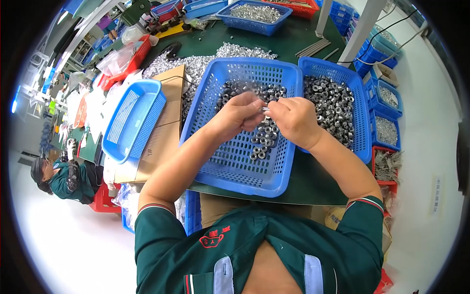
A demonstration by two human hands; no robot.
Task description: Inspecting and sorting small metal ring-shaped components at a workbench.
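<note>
- Green short-sleeved shirt [249, 230] fills the foreground, below the near edge of the green tabletop [318, 183].
- Left hand [240, 111]: fingers curled, thumb and forefinger pinching one end of a small silvery metal piece [265, 109]. Right hand [295, 120]: fingers folded in, thumb and forefinger gripping the other end.
- That piece lies to the right of the left hand and to the left of the right, touching both, so neither is nearer. It is held above the large blue basket.
- Its long axis seems to run roughly left to right, from fingertip to fingertip; fingers cover most of it, and which end is the front cannot be told.
- Beneath both hands, the large blue basket [240, 183] sits by the tabletop's near edge, loose metal rings [264, 142] scattered inside.
- Just beside it, toward the right edge, a second blue basket [363, 142] holds many similar rings [329, 105].
- Toward the left, a smaller blue basket [132, 122] rests tilted on a cardboard sheet [164, 130].
- Beyond, a heap of bright silver parts [240, 51] spreads toward the far edge; thin metal rods [313, 47] lie near the far right corner.
</note>
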